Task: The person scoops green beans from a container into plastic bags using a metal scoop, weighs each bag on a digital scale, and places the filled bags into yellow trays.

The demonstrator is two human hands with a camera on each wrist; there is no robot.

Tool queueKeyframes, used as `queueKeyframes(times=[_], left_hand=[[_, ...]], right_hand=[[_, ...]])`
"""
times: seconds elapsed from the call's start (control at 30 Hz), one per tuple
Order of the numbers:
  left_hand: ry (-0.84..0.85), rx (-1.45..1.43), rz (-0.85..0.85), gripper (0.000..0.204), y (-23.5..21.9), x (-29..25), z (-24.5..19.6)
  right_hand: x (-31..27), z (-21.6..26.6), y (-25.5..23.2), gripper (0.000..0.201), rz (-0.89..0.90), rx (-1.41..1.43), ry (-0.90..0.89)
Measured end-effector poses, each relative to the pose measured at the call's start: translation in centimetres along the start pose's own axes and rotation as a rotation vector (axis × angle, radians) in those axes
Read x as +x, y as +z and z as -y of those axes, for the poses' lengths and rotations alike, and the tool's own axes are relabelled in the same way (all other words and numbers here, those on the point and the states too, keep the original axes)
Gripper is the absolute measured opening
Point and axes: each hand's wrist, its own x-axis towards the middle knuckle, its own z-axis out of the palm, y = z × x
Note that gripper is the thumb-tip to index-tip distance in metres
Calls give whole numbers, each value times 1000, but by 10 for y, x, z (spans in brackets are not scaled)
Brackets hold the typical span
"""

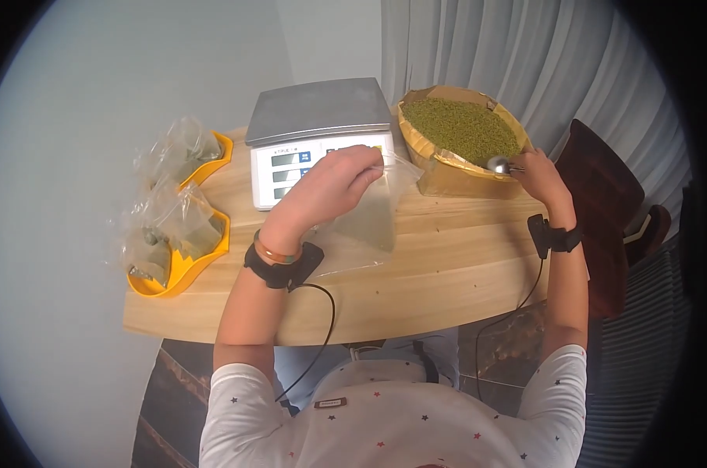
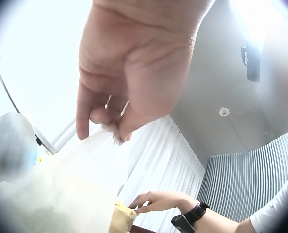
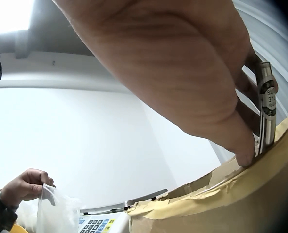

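In the head view my left hand [image 1: 330, 187] pinches the top edge of a clear plastic bag [image 1: 361, 222], which hangs over the table in front of the scale. Up close, the left wrist view shows the bag [image 2: 61, 189] held between thumb and fingers, its lower part cloudy. My right hand [image 1: 541, 178] grips a shiny metal spoon [image 1: 498, 164] at the near right rim of a taped cardboard box [image 1: 455, 181] heaped with small green granules [image 1: 463, 129]. The spoon's flat handle [image 3: 268, 104] with a label stands upright in the right wrist view; its bowl is hidden there.
A digital scale [image 1: 318, 117] with a grey metal platform stands behind my left hand. Two yellow trays [image 1: 186, 277] at the left hold several filled clear bags [image 1: 190, 222]. A dark red chair [image 1: 603, 179] is beside the table's right end, and a curtain [image 1: 517, 54] hangs behind the box.
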Motion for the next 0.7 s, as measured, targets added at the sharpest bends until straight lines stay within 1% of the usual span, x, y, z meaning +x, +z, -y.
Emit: queueKeyframes(times=[0.07, 0.13, 0.17, 0.23, 0.27, 0.3, 0.37, 0.43, 0.5, 0.53, 0.57, 0.67, 0.7], left_hand=[[-9, 6, -27, 12, -4, -2, -1], [19, 24, -123, 11, -7, -4, 0], [17, 26, -121, 11, -10, -4, 0], [-3, 43, -199, 10, -20, -1, 0], [9, 97, -246, 11, -27, 1, -2], [12, 98, -244, 11, -35, 4, -3], [-25, 183, -361, 12, -50, 11, -4], [-29, 218, -398, 14, -65, 23, 5], [-70, 289, -480, 15, -80, 37, 10], [-57, 331, -527, 17, -85, 45, 18], [-53, 338, -527, 17, -90, 53, 26], [-73, 434, -633, 19, -102, 77, 51], [-65, 433, -630, 19, -103, 84, 58]], right_hand=[[-1, 12, -7, 22, -5, -21, 9], [-3, 35, -20, 22, -125, 70, -126], [-6, 52, -26, 22, -124, 74, -126], [-12, 89, -34, 18, -88, 284, -236], [-12, 103, -33, 18, 9, 330, -333], [-11, 117, -29, 18, 106, 374, -430], [-14, 146, -4, 19, 203, 477, -530], [-11, 171, 27, 18, 284, 509, -653], [-10, 195, 48, 22, 336, 410, -665], [-11, 204, 58, 22, 328, 411, -669], [-12, 211, 67, 24, 318, 396, -671], [-12, 229, 91, 30, 304, 373, -676], [-13, 232, 94, 33, 310, 362, -683]])
